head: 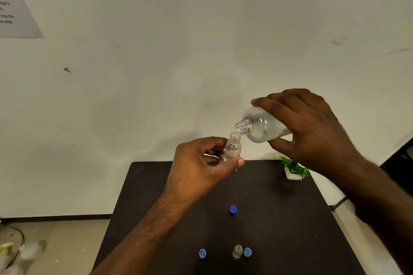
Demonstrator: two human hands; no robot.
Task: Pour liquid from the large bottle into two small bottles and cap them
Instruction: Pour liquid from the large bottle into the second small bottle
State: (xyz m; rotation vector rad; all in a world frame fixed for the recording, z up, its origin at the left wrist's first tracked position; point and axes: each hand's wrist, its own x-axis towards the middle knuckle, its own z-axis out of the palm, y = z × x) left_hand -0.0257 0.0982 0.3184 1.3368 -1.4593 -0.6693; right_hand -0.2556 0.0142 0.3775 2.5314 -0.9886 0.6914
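Right hand (312, 131) tips the large bottle (261, 127) over the small bottle (232, 148) pinched in the left hand (201, 163), while below them the second small bottle (237, 250) and three blue caps (233, 209) wait, nothing capped yet.

Small potted plant (294, 168) at dark table's (290, 219) far right corner; paper sheet (15, 9) on wall, upper left.

I see clear glossy plastic on the large bottle (261, 127), and 3 blue plastic caps (233, 209) on the dark matt surface (279, 219).
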